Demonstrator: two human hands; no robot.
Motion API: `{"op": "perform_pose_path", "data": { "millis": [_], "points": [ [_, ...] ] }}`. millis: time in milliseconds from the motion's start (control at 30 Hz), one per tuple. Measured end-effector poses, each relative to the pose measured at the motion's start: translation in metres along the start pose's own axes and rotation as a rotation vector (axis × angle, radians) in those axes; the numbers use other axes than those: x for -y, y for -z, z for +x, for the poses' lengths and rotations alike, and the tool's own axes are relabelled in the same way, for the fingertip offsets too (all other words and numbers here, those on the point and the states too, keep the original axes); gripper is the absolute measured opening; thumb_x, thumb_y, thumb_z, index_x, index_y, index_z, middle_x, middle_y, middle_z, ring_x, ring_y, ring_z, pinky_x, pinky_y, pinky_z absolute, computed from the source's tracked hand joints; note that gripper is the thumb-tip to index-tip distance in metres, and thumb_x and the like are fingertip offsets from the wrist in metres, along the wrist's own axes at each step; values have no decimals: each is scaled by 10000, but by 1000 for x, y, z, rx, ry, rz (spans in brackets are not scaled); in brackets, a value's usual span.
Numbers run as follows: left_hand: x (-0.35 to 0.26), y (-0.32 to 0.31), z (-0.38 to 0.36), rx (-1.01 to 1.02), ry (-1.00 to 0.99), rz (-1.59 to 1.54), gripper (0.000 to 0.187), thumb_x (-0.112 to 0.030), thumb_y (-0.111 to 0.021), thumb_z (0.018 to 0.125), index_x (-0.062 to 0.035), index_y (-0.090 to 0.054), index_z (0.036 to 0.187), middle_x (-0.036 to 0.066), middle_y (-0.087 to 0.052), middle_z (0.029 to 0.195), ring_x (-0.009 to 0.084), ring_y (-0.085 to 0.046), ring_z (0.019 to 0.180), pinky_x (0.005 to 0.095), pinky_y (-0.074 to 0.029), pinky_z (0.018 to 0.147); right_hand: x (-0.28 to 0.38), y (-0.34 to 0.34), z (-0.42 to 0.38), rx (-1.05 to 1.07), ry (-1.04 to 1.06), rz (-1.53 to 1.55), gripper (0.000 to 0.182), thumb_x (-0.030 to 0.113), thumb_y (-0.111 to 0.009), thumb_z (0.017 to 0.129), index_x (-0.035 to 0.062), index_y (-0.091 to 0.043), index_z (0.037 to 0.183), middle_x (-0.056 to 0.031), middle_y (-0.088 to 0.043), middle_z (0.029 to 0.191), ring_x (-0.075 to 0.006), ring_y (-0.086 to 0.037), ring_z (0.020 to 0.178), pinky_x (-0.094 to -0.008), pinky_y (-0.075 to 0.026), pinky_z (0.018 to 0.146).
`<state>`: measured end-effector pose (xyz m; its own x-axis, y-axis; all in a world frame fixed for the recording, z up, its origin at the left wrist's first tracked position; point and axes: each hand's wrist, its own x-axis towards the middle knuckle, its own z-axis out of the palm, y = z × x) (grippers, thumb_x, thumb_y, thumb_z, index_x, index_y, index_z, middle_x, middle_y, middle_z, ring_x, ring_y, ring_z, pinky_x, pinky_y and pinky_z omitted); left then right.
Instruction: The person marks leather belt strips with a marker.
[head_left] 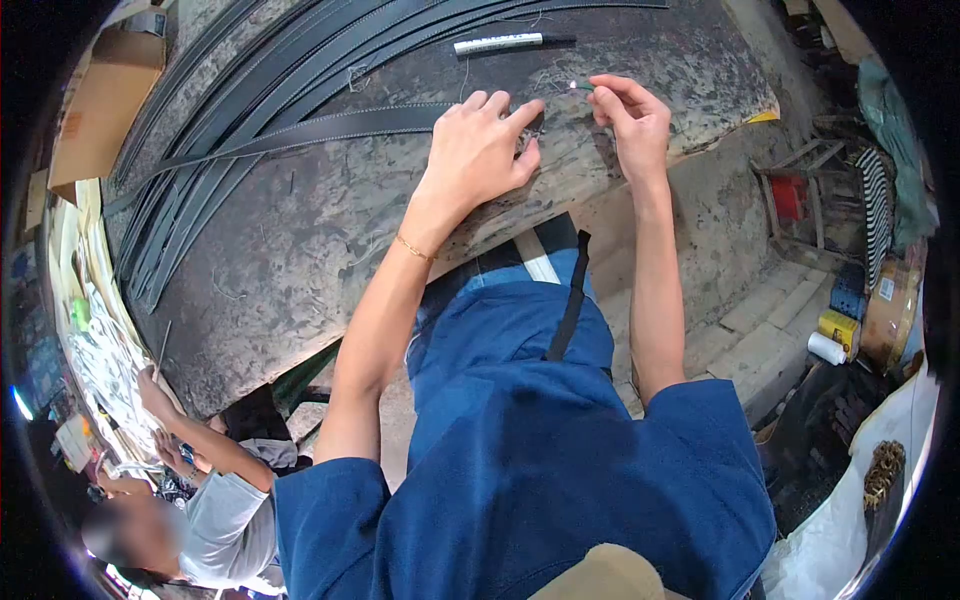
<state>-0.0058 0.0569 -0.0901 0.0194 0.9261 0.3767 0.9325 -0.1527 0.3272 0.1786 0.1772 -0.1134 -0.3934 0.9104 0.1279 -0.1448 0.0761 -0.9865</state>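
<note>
My left hand [485, 145] rests flat on the worn grey worktable [300, 220], its fingers pressing the end of a dark leather strap [330, 128] with stitched edges. My right hand [625, 115] is just to its right, thumb and forefinger pinched on a small needle-like object with a light thread [578, 87]. The strap's end is partly hidden under my left hand. A thin bracelet sits on my left wrist.
Several long dark straps [290, 50] lie curved across the far left of the table. A white marker pen [500, 43] lies beyond my hands. Another person [200, 500] sits at lower left by papers. Boxes, a red stool and rolls stand at right.
</note>
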Motion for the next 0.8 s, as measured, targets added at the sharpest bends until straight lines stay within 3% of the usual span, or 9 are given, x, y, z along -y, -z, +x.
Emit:
{"op": "perform_pose_path", "data": {
  "millis": [433,733,800],
  "points": [
    [-1,0,0,8,-8,32,360,-275,-672,786,-146,-696,1121,87,-616,871,274,-624,845,412,-522,719,2,0,1,10,1,-16,146,43,-664,942,-7,-732,1060,-26,-698,851,-57,-557,675,-207,-448,612],
    [0,0,-19,-36,-38,-55,298,-248,-701,800,-125,-705,1072,73,-601,926,263,-573,900,415,-459,749,1,3,-3,35,1,-40,126,40,-663,937,-4,-734,1031,-14,-689,836,-51,-555,680,-212,-444,607],
    [-4,8,-27,-48,-19,-155,282,-222,-719,788,-114,-710,1049,86,-598,1002,273,-555,968,419,-450,804,5,0,-7,105,35,-265,107,41,-679,901,7,-747,975,2,-677,775,-41,-552,662,-220,-441,596]
  ]
}}
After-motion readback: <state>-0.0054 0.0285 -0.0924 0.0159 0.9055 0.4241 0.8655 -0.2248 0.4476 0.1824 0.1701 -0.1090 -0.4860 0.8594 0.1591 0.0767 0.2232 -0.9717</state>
